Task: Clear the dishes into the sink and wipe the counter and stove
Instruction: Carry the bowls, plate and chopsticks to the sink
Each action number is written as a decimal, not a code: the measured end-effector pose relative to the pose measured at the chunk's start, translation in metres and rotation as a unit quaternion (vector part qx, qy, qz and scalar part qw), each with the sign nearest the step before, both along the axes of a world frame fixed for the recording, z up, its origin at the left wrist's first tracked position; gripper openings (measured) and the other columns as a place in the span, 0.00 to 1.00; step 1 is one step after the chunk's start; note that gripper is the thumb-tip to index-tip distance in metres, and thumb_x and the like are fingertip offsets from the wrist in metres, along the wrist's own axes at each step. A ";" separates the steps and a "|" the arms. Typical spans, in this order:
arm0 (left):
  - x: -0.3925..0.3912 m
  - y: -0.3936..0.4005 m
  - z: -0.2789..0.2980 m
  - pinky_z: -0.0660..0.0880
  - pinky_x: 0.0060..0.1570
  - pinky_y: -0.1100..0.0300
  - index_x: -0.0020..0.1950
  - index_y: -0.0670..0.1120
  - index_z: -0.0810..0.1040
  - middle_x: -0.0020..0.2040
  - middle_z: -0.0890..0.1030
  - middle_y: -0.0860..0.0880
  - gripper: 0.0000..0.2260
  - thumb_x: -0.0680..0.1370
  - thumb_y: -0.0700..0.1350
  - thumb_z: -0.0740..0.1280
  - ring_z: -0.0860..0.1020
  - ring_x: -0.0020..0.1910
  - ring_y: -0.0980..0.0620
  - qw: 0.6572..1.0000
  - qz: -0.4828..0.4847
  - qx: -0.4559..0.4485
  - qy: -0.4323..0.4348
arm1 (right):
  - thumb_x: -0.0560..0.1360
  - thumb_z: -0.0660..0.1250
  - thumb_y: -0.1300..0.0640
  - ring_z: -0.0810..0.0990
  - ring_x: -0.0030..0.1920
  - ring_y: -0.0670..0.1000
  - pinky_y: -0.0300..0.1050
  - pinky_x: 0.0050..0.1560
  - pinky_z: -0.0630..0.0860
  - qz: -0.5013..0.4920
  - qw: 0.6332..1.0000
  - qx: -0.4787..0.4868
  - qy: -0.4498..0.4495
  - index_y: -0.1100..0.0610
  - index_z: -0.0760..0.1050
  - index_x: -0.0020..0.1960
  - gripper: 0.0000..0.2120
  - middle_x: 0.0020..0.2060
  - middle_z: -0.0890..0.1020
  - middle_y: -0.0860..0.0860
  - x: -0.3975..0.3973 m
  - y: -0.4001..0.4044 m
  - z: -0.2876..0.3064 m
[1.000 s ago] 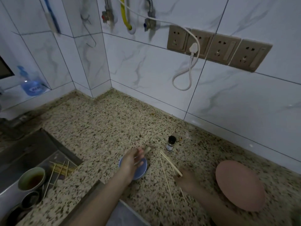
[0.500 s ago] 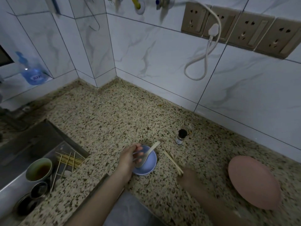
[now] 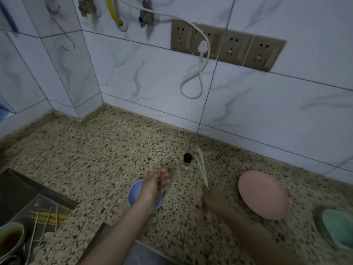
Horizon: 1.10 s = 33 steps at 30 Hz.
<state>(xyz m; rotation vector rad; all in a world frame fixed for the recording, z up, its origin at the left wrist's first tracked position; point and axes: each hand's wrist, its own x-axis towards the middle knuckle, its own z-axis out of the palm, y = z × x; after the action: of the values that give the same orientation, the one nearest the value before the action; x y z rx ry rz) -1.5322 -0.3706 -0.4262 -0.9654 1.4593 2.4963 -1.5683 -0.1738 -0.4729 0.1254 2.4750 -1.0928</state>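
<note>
a: gripping the blue bowl [image 3: 133,192] by its rim, the left hand [image 3: 152,188] has its fingers curled over the far edge, thumb side hidden. right hand [image 3: 210,197] pinches the low end of a pair of chopsticks [image 3: 200,169], though motion blur hides just how the fingers close.

b: and where does the bowl sit?

a: on the speckled counter [image 3: 114,150], near its front edge, left of the chopsticks. their long axis runs away from the person, tips up beside the small dark-capped bottle [image 3: 186,162], which stands just behind the bowl.

b: which way is the sink [image 3: 28,203] from the bowl?

a: to the left and a little nearer the person, set below the counter. the left hand is the nearer one, so i judge the bowl goes that way first, a sideways carry over the counter's lip.

b: materials?

a: bowl looks like smooth matt plastic, round and shallow. chopsticks are pale, thin, probably bamboo. right of the bowl, past the chopsticks, lies a pink plate [image 3: 263,196], smooth and oval in this view; further right, a green dish [image 3: 336,228] at the frame edge. in the sink: skewers [image 3: 45,219] and a cup of dark liquid [image 3: 10,238].
</note>
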 end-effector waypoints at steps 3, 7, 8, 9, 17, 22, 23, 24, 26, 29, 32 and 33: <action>-0.012 0.040 0.009 0.64 0.31 0.57 0.52 0.40 0.75 0.34 0.75 0.47 0.10 0.82 0.43 0.56 0.71 0.32 0.50 0.998 -0.056 0.003 0.025 | 0.82 0.51 0.52 0.72 0.22 0.51 0.44 0.27 0.72 -0.086 0.991 -0.094 0.031 0.57 0.67 0.39 0.17 0.24 0.74 0.53 0.002 0.029 0.034; -0.024 0.094 0.018 0.64 0.28 0.60 0.48 0.41 0.76 0.29 0.76 0.51 0.11 0.82 0.43 0.56 0.71 0.28 0.52 0.993 -0.106 -0.010 0.046 | 0.81 0.50 0.47 0.71 0.28 0.47 0.37 0.27 0.67 -0.100 0.990 -0.057 0.085 0.52 0.70 0.44 0.15 0.29 0.73 0.49 0.005 0.082 0.062; -0.025 0.110 0.023 0.65 0.27 0.61 0.48 0.41 0.76 0.30 0.77 0.51 0.11 0.82 0.42 0.56 0.72 0.28 0.52 0.992 -0.113 -0.017 0.048 | 0.81 0.50 0.46 0.71 0.29 0.47 0.38 0.29 0.67 -0.108 0.988 -0.060 0.089 0.52 0.71 0.43 0.16 0.29 0.73 0.48 0.005 0.098 0.064; -0.026 0.127 0.028 0.66 0.26 0.63 0.47 0.41 0.77 0.32 0.77 0.50 0.11 0.81 0.41 0.56 0.72 0.28 0.53 0.991 -0.119 -0.026 0.049 | 0.81 0.51 0.47 0.70 0.28 0.47 0.38 0.28 0.66 -0.129 0.985 -0.076 0.081 0.52 0.71 0.40 0.17 0.28 0.72 0.48 0.006 0.114 0.068; -0.039 0.244 0.045 0.70 0.26 0.66 0.47 0.43 0.77 0.35 0.79 0.50 0.11 0.81 0.41 0.56 0.76 0.29 0.55 0.977 -0.196 -0.071 0.042 | 0.76 0.65 0.51 0.64 0.16 0.47 0.34 0.20 0.59 -0.343 0.913 -0.222 0.005 0.51 0.65 0.31 0.17 0.17 0.67 0.49 0.010 0.239 0.064; -0.048 0.301 0.033 0.70 0.26 0.64 0.48 0.43 0.75 0.39 0.78 0.47 0.09 0.81 0.41 0.56 0.74 0.34 0.51 0.972 -0.222 -0.083 0.006 | 0.75 0.66 0.51 0.71 0.23 0.45 0.31 0.17 0.63 -0.387 0.885 -0.258 -0.026 0.54 0.66 0.36 0.14 0.29 0.72 0.50 0.018 0.298 0.051; -0.049 0.309 0.030 0.69 0.29 0.62 0.48 0.43 0.75 0.40 0.78 0.46 0.08 0.81 0.41 0.56 0.74 0.35 0.50 0.969 -0.227 -0.095 -0.005 | 0.75 0.65 0.50 0.72 0.29 0.48 0.33 0.21 0.65 -0.392 0.883 -0.256 -0.033 0.54 0.67 0.39 0.12 0.33 0.73 0.52 0.018 0.307 0.048; -0.052 0.319 0.026 0.69 0.31 0.60 0.48 0.42 0.75 0.40 0.77 0.46 0.08 0.80 0.40 0.57 0.74 0.35 0.50 0.965 -0.236 -0.109 -0.019 | 0.76 0.64 0.48 0.72 0.33 0.49 0.35 0.24 0.66 -0.399 0.881 -0.252 -0.039 0.54 0.69 0.42 0.10 0.37 0.74 0.53 0.019 0.317 0.045; -0.058 0.333 0.016 0.68 0.32 0.59 0.52 0.40 0.75 0.39 0.77 0.45 0.07 0.80 0.40 0.57 0.74 0.35 0.50 0.957 -0.249 -0.142 -0.047 | 0.77 0.61 0.45 0.70 0.33 0.49 0.39 0.27 0.64 -0.409 0.882 -0.232 -0.040 0.53 0.68 0.41 0.13 0.36 0.73 0.52 0.019 0.336 0.037; -0.067 0.344 0.000 0.67 0.31 0.59 0.58 0.40 0.73 0.38 0.76 0.46 0.09 0.80 0.39 0.58 0.74 0.34 0.50 0.942 -0.267 -0.194 -0.061 | 0.79 0.59 0.47 0.68 0.28 0.50 0.41 0.27 0.63 -0.418 0.887 -0.195 -0.035 0.54 0.67 0.33 0.18 0.28 0.71 0.51 0.018 0.368 0.022; -0.075 0.345 -0.021 0.65 0.30 0.61 0.60 0.38 0.74 0.37 0.76 0.46 0.10 0.80 0.40 0.60 0.74 0.33 0.51 0.923 -0.286 -0.250 -0.059 | 0.79 0.59 0.55 0.68 0.28 0.51 0.42 0.28 0.63 -0.434 0.889 -0.141 -0.040 0.59 0.73 0.38 0.14 0.28 0.70 0.53 0.015 0.402 0.015; -0.076 0.344 -0.028 0.64 0.31 0.62 0.60 0.38 0.74 0.38 0.77 0.45 0.11 0.79 0.40 0.61 0.74 0.33 0.50 0.916 -0.290 -0.271 -0.060 | 0.79 0.59 0.56 0.70 0.29 0.52 0.43 0.30 0.65 -0.438 0.889 -0.127 -0.038 0.61 0.76 0.46 0.10 0.31 0.73 0.55 0.014 0.413 0.011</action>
<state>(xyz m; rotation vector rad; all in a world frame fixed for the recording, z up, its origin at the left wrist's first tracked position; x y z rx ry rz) -1.6084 -0.0267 -0.4538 -0.5872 2.0681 1.6224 -1.5548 0.2392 -0.4622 1.2700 2.1696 -1.6846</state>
